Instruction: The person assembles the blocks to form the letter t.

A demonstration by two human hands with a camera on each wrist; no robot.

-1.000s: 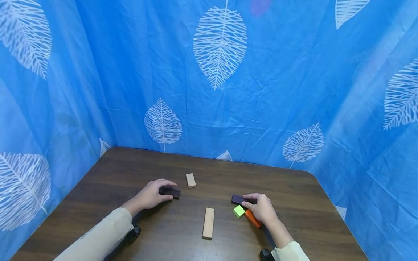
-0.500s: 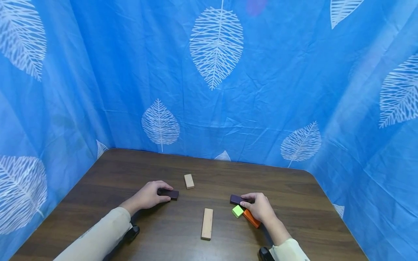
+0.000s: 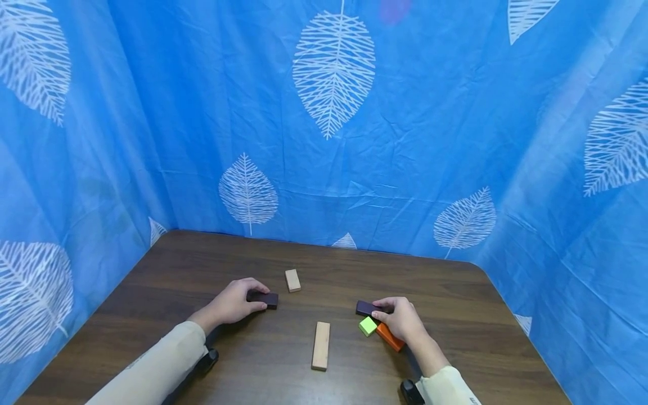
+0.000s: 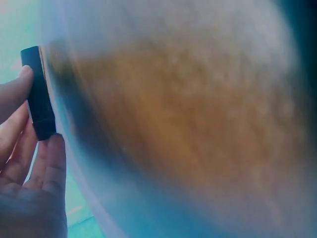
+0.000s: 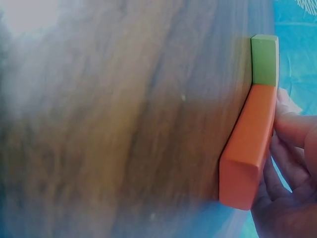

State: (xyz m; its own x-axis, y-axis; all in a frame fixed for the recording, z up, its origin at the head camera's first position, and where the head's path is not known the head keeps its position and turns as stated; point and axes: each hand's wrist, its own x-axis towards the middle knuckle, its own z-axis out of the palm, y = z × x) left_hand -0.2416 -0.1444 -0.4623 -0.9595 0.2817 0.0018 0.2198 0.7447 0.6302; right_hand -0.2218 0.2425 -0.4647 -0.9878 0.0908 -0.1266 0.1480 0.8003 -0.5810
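Observation:
At the left of the table, my left hand (image 3: pixel 232 302) grips a dark block (image 3: pixel 271 301) by its sides, thumb on the near side and fingers on the far side. In the left wrist view that dark block (image 4: pixel 40 94) stands out between thumb and fingers. My right hand (image 3: pixel 405 322) pinches one end of a dark purple block (image 3: pixel 364 307). Just in front of that block lie a lime green block (image 3: pixel 368 326) and an orange block (image 3: pixel 390 337), with their corners close together. The right wrist view shows the orange block (image 5: pixel 247 134) below the hand; the purple one is hidden there.
Between the hands, a long pale wooden block (image 3: pixel 321 346) lies on the brown table (image 3: pixel 455 349). Farther back is a short pale block (image 3: pixel 292 280). A blue curtain (image 3: pixel 405 140) with white leaf prints hangs behind the table and along both sides.
The head view has shifted slightly. Both hands keep their holds on the dark blocks, and the blocks stay in about the same places.

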